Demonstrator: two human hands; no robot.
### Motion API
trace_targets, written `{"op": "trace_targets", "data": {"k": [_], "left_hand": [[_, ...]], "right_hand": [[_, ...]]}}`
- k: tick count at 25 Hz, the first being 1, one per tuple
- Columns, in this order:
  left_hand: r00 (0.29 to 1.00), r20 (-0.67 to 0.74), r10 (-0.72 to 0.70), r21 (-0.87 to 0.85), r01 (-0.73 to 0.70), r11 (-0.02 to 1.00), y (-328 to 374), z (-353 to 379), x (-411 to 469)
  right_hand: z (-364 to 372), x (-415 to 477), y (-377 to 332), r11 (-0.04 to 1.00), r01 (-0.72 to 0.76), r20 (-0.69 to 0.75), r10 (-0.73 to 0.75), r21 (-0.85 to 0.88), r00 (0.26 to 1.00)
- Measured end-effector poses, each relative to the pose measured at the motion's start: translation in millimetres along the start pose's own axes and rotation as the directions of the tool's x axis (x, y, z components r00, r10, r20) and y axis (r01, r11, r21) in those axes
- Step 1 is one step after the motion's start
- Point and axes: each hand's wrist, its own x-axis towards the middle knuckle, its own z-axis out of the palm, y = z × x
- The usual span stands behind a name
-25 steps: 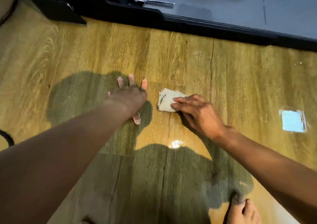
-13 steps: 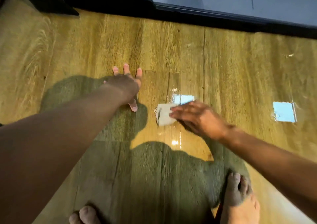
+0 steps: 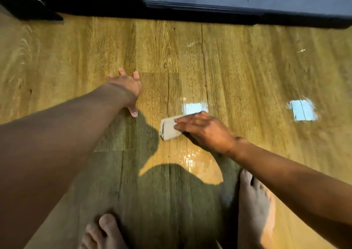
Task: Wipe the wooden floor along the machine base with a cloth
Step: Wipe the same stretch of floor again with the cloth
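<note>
- Two hands on the wooden floor (image 3: pixel 247 67), person crouched, bare feet (image 3: pixel 255 210) at the bottom of the view.
- Right hand (image 3: pixel 205 132): fingers laid out straight over a small folded whitish cloth (image 3: pixel 168 128), pressing it flat to the boards. Not curled round it, as far as the view shows.
- Left hand (image 3: pixel 126 88): palm down, fingers spread, holds nothing. Reads as a prop for body weight.
- Cloth sits mid-floor, just right of the left hand and near the feet, well apart from the black machine base (image 3: pixel 209 14) along the top edge.
- Progress, my read: partway, prob. under half.
- Glossy, wet-looking patch (image 3: pixel 192 157) just on the person's side of the cloth suggests that bit has been wiped.
- Boards next to the base look matte w/ a few pale specks (image 3: pixel 191 44), so the strip along the base looks not yet done.
- Left to do: work the cloth up to the base edge, then run it along the length, incl. far right and the left corner by the black foot (image 3: pixel 32 6).
- Bright squares (image 3: pixel 302 109) are light reflections, not spills. Frame is slightly blurred, so fine dirt is hard to judge.
</note>
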Motion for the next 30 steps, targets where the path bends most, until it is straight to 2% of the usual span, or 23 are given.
{"op": "trace_targets", "data": {"k": [2, 3, 5, 7, 9, 13, 15, 16, 18, 20, 21, 24, 26, 27, 30], "left_hand": [[1.000, 0.009, 0.000, -0.042, 0.001, 0.999, -4, 3, -2], [1.000, 0.009, 0.002, -0.053, -0.001, 0.999, -6, 5, -2], [1.000, 0.004, 0.009, -0.066, -0.008, 0.998, -9, 6, -1], [1.000, 0.018, -0.003, -0.071, 0.004, 0.997, -8, 3, -3], [0.999, 0.041, -0.028, -0.041, 0.030, 0.999, 0, -1, -4], [1.000, 0.005, -0.010, 0.064, 0.010, 0.998, 8, -10, -3], [0.999, -0.048, 0.017, 0.002, -0.016, 1.000, 13, -16, 0], [0.997, -0.068, 0.030, -0.048, -0.033, 0.998, 16, -19, 3], [0.997, -0.049, 0.060, -0.125, -0.065, 0.990, 25, -21, 8], [0.998, -0.013, 0.053, -0.172, -0.055, 0.984, 33, -21, 13], [0.999, 0.007, 0.034, -0.192, -0.032, 0.981, 37, -21, 15], [1.000, 0.025, 0.014, -0.200, -0.009, 0.980, 42, -22, 21], [1.000, 0.001, 0.022, -0.187, -0.022, 0.982, 42, -20, 24], [0.999, -0.011, 0.032, -0.189, -0.033, 0.981, 42, -18, 25], [0.999, -0.014, 0.039, -0.198, -0.041, 0.979, 42, -14, 31]], "right_hand": [[0, 9, 1, 0.984, -0.176, -0.066, 0.178, 0.040, 0.982], [6, -3, -8, 0.978, -0.200, -0.094, 0.205, 0.062, 0.974], [15, -51, -30, 0.982, -0.157, -0.087, 0.166, 0.104, 0.982], [8, -84, -45, 0.990, -0.043, -0.029, 0.047, 0.136, 0.998], [-3, -71, -28, 0.994, 0.010, 0.001, -0.010, 0.111, 1.000], [-11, 11, 23, 0.971, -0.227, -0.095, 0.233, 0.072, 0.968], [-2, 1, 20, 0.949, -0.283, -0.147, 0.303, 0.139, 0.942], [4, -18, 11, 0.949, -0.264, -0.138, 0.288, 0.170, 0.947], [7, -51, -9, 0.976, -0.127, -0.080, 0.143, 0.175, 0.986], [-2, -40, 12, 0.990, 0.008, 0.001, -0.008, 0.143, 1.000], [-9, -19, 32, 0.993, 0.003, 0.011, -0.005, 0.118, 1.000], [-23, 42, 80, 0.975, -0.214, -0.107, 0.219, 0.056, 0.970], [-12, 36, 71, 0.952, -0.299, -0.144, 0.305, 0.063, 0.941], [-4, 21, 55, 0.961, -0.272, -0.124, 0.277, 0.055, 0.953], [-6, -5, 42, 0.998, -0.040, -0.025, 0.041, 0.041, 0.999]]}}
